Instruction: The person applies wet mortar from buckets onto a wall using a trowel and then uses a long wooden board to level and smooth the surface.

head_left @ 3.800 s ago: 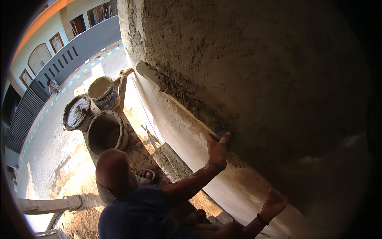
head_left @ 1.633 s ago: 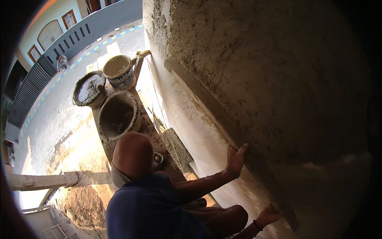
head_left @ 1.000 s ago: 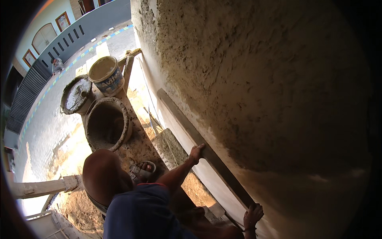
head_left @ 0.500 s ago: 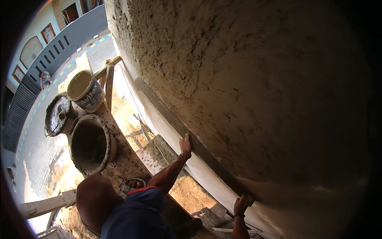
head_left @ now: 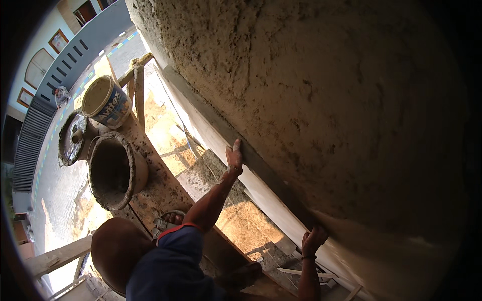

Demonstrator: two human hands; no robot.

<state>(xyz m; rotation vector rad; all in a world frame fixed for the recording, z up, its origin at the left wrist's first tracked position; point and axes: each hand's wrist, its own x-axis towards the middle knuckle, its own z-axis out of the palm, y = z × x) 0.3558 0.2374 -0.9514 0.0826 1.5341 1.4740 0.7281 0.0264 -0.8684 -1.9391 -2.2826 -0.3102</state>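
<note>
A long grey straightedge [head_left: 265, 175] slants along the lower border of a rough plastered wall [head_left: 321, 100]. My left hand [head_left: 234, 156] grips it near the middle, thumb and fingers at its edge. Closer to its lower end, my right hand [head_left: 314, 240], with a dark band at the wrist, has its fingers curled over it. The palm sides of both hands are hidden. Below the straightedge runs a smooth pale strip [head_left: 251, 190]. The wall's rough, pitted upper part gives way to a smoother surface at lower right.
A mortar-crusted bucket [head_left: 134, 170], a labelled bucket [head_left: 108, 108] and a mortar-caked container [head_left: 70, 140] stand left on the splattered plank [head_left: 155, 185]. A wooden brace [head_left: 139, 95] rises behind them. Sandy ground [head_left: 246, 226] shows below. A seated person [head_left: 61, 95] is far off by the fence.
Both hands and the straightedge sit higher in the view, the left hand by more than the buckets. The view itself has also shifted a little.
</note>
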